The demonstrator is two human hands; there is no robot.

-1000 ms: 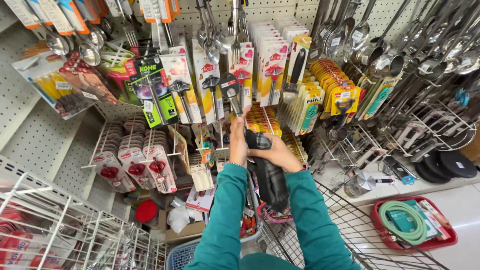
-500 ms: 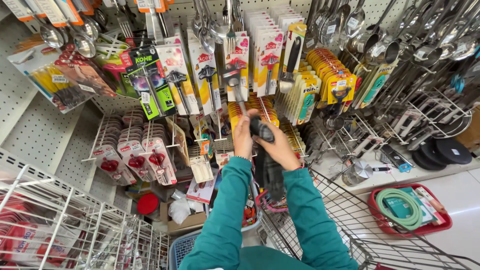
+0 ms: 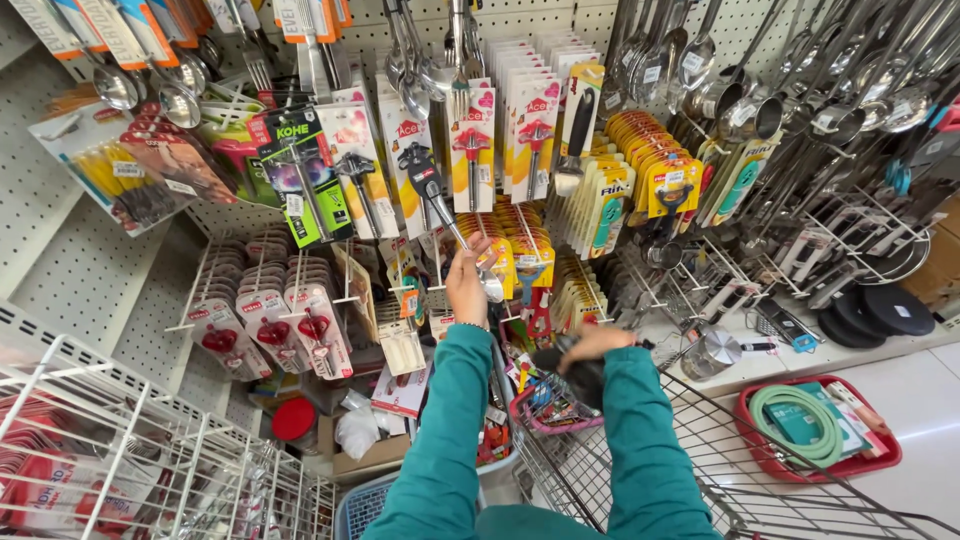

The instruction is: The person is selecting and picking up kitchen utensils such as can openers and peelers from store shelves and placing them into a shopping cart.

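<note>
Left hand [image 3: 468, 283] is up at the rack, fingers closed around a metal utensil [image 3: 452, 220] hanging among carded kitchen tools [image 3: 472, 150]. Right hand [image 3: 596, 345], lower and to its right, grips a dark handle [image 3: 575, 372] over the wire cart [image 3: 690, 470]. Ladles [image 3: 800, 90] hang far right.

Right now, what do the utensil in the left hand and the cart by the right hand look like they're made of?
The utensil in the left hand looks like polished metal with a black, probably plastic, head. The cart is thin grey wire mesh, likely steel. The right hand grips something dark, material unclear.
</note>
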